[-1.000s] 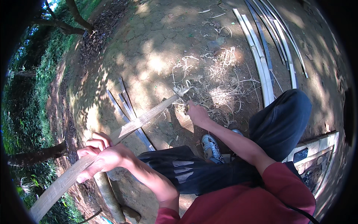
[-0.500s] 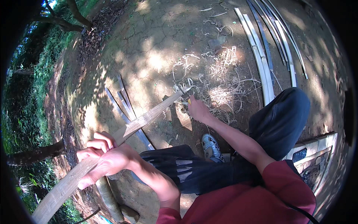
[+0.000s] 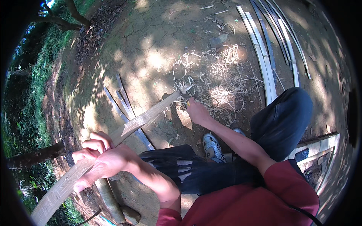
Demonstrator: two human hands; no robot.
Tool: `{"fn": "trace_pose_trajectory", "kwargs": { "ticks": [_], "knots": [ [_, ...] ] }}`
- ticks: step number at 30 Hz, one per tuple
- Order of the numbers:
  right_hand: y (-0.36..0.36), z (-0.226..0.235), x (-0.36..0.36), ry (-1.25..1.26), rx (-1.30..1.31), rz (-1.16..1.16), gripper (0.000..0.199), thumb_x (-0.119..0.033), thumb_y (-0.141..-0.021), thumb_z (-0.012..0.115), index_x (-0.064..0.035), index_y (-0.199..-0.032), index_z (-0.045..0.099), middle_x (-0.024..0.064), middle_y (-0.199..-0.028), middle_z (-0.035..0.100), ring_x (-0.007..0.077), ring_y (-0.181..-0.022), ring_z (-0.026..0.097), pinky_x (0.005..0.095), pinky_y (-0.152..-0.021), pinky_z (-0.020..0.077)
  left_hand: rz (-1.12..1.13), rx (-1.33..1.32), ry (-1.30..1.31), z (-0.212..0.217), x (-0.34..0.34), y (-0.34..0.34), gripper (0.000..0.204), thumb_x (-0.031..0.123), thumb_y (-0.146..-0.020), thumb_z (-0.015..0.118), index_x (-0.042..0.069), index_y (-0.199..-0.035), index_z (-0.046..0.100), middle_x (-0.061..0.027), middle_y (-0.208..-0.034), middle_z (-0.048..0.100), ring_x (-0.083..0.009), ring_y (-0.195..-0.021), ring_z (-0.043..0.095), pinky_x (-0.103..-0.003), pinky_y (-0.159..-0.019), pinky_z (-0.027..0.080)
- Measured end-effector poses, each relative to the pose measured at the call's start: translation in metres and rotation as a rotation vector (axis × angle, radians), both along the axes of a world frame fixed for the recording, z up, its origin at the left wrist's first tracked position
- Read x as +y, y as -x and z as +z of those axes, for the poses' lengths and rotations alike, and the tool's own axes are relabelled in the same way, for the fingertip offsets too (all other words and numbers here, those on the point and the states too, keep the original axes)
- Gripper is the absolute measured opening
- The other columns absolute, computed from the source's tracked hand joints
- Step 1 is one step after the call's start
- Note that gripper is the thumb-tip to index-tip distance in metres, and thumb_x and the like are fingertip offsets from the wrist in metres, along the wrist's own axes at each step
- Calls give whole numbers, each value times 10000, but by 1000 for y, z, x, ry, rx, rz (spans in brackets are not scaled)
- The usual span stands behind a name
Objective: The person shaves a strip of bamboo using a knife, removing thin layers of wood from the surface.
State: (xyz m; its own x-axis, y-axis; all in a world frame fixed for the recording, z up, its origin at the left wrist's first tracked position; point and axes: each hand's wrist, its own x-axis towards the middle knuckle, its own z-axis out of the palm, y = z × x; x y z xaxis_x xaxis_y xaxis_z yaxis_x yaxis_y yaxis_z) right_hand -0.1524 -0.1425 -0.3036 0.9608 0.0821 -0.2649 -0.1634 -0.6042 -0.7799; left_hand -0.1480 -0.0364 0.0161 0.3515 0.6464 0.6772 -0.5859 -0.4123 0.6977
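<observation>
A long, pale bamboo strip (image 3: 137,121) slants from the lower left corner up toward the middle. My left hand (image 3: 109,161) is closed around it, with the fingers on the upper side and the thumb along the lower edge. At the strip's far end my right hand (image 3: 199,113) grips a knife (image 3: 188,103) with a yellowish handle. Its dark blade lies across the strip there, and a curled pale shaving hangs beside it. Part of the knife is hidden by my fingers.
Thin curled shavings (image 3: 233,96) litter the dirt ahead. Long bamboo strips (image 3: 266,71) lie at the far right, and shorter strips (image 3: 124,98) rest left of centre, partly under the held strip. A log (image 3: 109,199) is at lower left. A wooden frame (image 3: 318,150) stands right of my knee.
Both hands, the knife and the bamboo strip have shifted slightly to the left. The blade remains at the strip's far end, and more of my second shoe shows.
</observation>
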Motion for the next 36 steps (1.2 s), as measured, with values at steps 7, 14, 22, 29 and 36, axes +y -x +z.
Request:
{"fn": "trace_pose_trajectory", "kwargs": {
  "ticks": [7,14,22,29,36],
  "knots": [
    [-4,3,4,23,-12,30,247,-157,-922,437,23,-1086,396,239,-684,622,416,-701,646,530,-613,501,40,10,-68,1,-1,-7,733,860,-771,200,137,-652,195,12,-466,156,-105,-414,121,-240,-342,130],
    [-5,65,1,-33,-17,65,272,-137,-894,496,29,-1098,428,235,-694,624,431,-728,638,525,-642,496,45,32,-73,-3,8,-11,727,860,-771,202,147,-632,166,15,-480,161,-105,-428,120,-235,-359,155],
    [-10,-16,-4,39,26,17,224,-107,-886,475,19,-1062,416,244,-733,638,433,-716,640,512,-630,509,58,43,-115,2,14,-9,727,855,-778,203,143,-632,173,6,-474,163,-107,-417,124,-235,-353,149],
    [-11,-19,-12,117,-38,41,221,-119,-904,457,14,-1075,413,248,-750,629,419,-742,645,517,-630,509,0,36,-82,4,-2,-9,732,861,-769,178,139,-645,190,3,-467,173,-112,-402,140,-241,-347,140],
    [-4,57,4,-128,-170,49,258,-146,-918,471,31,-1083,382,223,-597,575,444,-594,587,539,-563,451,19,31,-55,1,9,-9,735,867,-758,143,141,-658,198,-1,-461,172,-115,-388,161,-245,-343,118]
  ]
}}
